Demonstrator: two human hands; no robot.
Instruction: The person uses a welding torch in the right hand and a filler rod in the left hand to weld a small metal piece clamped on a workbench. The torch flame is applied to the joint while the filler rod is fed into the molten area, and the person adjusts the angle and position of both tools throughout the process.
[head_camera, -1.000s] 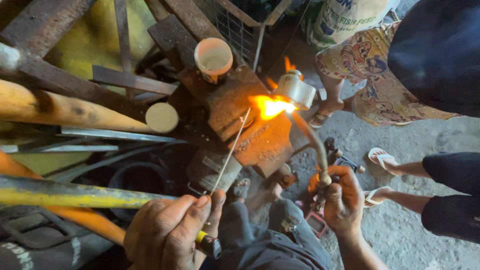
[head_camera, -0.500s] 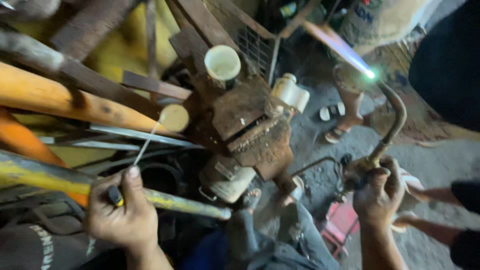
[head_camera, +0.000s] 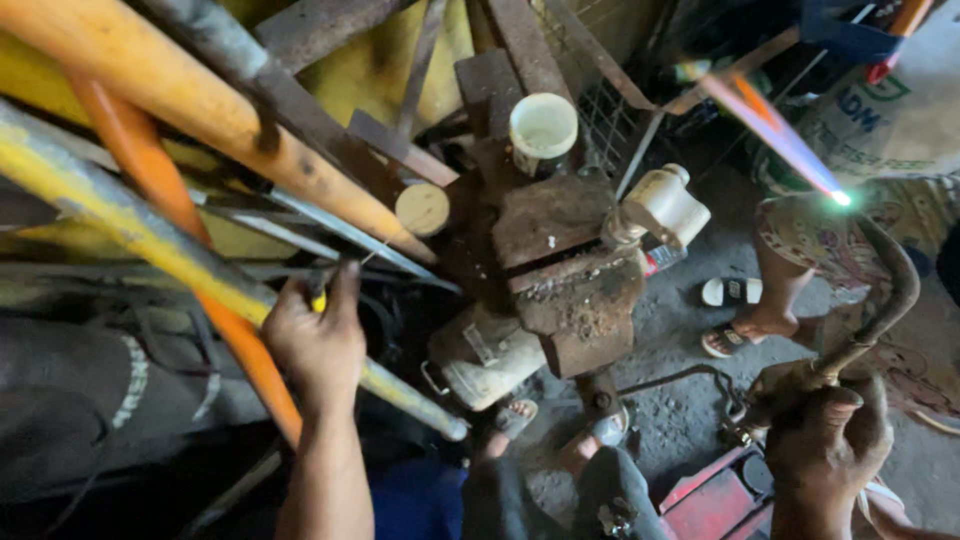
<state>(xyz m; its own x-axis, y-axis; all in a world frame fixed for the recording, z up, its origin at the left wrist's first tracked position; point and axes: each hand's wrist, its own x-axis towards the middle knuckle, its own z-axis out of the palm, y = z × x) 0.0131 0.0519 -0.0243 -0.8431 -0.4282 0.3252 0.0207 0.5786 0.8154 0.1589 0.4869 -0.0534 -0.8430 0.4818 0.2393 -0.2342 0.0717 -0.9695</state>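
Note:
My right hand (head_camera: 828, 440) grips a gas torch (head_camera: 872, 310) at the lower right. Its curved metal neck rises to a lit tip, and a blue and orange flame (head_camera: 770, 130) shoots up and to the left, away from the work. My left hand (head_camera: 318, 340) is at the left, closed on the yellow-tipped end of a thin filler rod (head_camera: 345, 275) that points up to the right. It is next to a yellow pipe (head_camera: 130, 230). Between my hands stands a rusty metal block (head_camera: 565, 270), like a vise.
Orange and yellow pipes (head_camera: 150, 70) and rusty steel bars lean at the upper left. A white cup (head_camera: 543, 128) and a white plastic fitting (head_camera: 665, 205) sit by the block. Another person's sandalled feet (head_camera: 740, 320) stand on the concrete at right. A red metal box (head_camera: 715, 500) lies below.
The flame has left the block and now points up and away at the upper right. My left hand with the rod has drawn back to the left, off the block.

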